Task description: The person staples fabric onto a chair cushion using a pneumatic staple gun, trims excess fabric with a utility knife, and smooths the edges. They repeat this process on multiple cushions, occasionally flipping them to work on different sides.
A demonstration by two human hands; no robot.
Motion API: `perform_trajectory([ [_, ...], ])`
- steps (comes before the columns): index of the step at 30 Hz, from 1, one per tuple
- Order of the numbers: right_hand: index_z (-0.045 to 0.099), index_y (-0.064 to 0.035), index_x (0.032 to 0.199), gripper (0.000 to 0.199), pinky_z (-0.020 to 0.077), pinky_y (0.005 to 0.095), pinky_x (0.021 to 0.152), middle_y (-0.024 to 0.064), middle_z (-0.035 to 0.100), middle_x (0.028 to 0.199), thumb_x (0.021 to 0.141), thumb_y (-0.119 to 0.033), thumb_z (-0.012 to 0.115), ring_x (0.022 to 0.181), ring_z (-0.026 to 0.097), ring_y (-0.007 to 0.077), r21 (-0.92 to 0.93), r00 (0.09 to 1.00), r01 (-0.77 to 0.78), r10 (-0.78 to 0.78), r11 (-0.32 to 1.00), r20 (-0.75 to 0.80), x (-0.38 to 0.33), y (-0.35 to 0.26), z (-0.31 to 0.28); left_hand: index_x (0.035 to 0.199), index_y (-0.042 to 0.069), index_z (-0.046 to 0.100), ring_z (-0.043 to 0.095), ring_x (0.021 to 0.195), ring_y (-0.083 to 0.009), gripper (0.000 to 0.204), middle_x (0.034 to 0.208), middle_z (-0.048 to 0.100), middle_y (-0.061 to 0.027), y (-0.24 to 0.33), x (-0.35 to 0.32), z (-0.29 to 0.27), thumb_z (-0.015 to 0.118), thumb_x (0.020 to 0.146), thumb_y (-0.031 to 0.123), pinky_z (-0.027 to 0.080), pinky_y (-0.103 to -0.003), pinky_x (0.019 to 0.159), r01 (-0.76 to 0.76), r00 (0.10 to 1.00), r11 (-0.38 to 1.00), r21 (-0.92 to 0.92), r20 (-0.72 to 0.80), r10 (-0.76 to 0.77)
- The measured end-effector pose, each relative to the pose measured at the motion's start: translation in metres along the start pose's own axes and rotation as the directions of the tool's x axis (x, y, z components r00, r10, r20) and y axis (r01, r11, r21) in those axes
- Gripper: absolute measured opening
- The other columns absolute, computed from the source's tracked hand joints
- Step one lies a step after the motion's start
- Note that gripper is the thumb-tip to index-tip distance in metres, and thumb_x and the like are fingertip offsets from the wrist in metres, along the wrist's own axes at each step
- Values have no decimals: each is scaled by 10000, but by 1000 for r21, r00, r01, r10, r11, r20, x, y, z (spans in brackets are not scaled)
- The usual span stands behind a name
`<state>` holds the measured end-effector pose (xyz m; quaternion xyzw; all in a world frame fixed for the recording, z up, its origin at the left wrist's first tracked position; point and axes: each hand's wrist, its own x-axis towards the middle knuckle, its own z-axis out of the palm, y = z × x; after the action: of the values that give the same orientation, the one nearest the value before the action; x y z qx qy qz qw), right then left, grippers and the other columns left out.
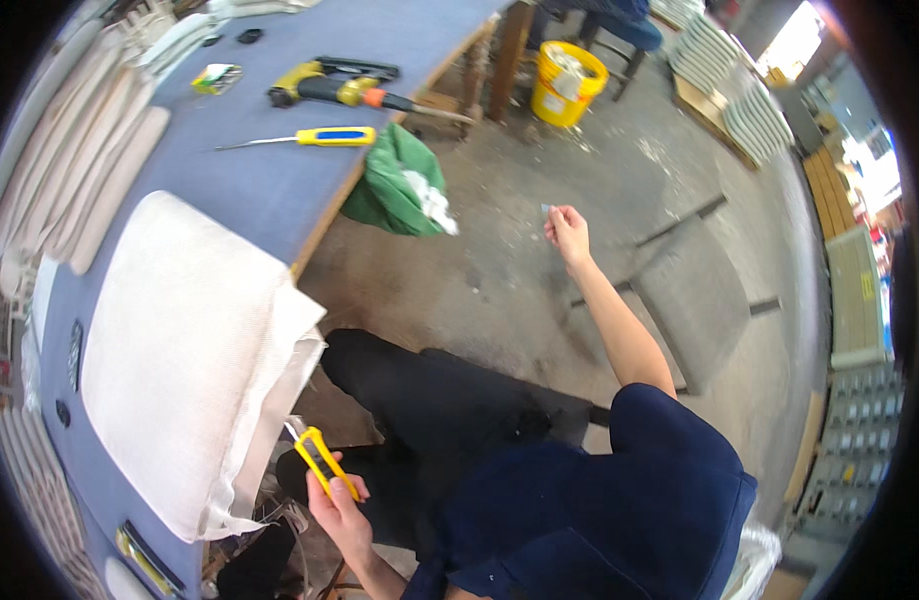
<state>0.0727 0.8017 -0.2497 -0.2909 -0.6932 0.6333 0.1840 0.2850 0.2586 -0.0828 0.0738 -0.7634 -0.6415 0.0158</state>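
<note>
My left hand (342, 516) is closed round a yellow and black utility knife (325, 462), its tip pointing up toward the cushion's edge. Beside it, a cushion covered in off-white fabric (180, 360) lies on the blue-topped table (280, 210), with loose fabric edges hanging over the side. My right hand (568, 236) is stretched away from the table over the floor. Its fingers pinch a small bluish-grey piece (546, 209), too small to name.
On the table lie a yellow-handled screwdriver (337, 136), a yellow and black power tool (325, 88) and stacked pale cushions (100, 150). Green cloth (400, 180) hangs off its edge. A yellow bucket (568, 85) and a grey chair (695, 300) stand on the floor.
</note>
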Motion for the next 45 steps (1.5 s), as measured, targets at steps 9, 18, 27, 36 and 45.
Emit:
perform_trajectory([
  [9,700,-66,1013,342,446,248,521,-2,664,800,1039,-407,701,601,585,69,92,917,330,-342,939,205,168,-266,219,1293,-11,603,586,643,-90,398,724,589,-30,13,-30,8,543,1118,341,431,-236,591,59,994,998,-39,-89,-62],
  [18,716,-65,1070,208,522,426,868,99,715,1039,906,-184,760,986,681,317,-9,213,971,-844,239,492,-137,-265,202,1477,14,458,584,747,-84,439,937,636,-50,2,-35,13,570,1108,224,441,-210,627,38,978,989,-143,-196,-66],
  [27,652,52,1359,362,489,404,1116,188,691,1370,1102,-179,540,1267,658,279,264,28,74,-266,962,964,-320,-228,184,1280,38,594,673,801,-365,391,923,688,-181,62,13,8,722,963,228,530,-496,728,-300,954,839,454,135,268],
  [36,438,-58,1543,548,600,409,843,148,664,1047,1062,-192,664,821,701,259,351,63,446,-420,823,905,-330,-297,227,1334,37,622,639,709,-180,337,1088,707,-106,32,-3,-80,668,1021,152,489,-318,628,-45,566,983,179,-806,173],
  [45,575,-250,1552,663,566,386,627,71,680,972,934,-26,664,731,690,308,648,-659,752,-154,-123,736,-374,-352,305,956,29,719,676,652,-405,407,682,679,-171,20,26,-90,661,1044,423,500,-498,611,295,693,857,423,-712,113],
])
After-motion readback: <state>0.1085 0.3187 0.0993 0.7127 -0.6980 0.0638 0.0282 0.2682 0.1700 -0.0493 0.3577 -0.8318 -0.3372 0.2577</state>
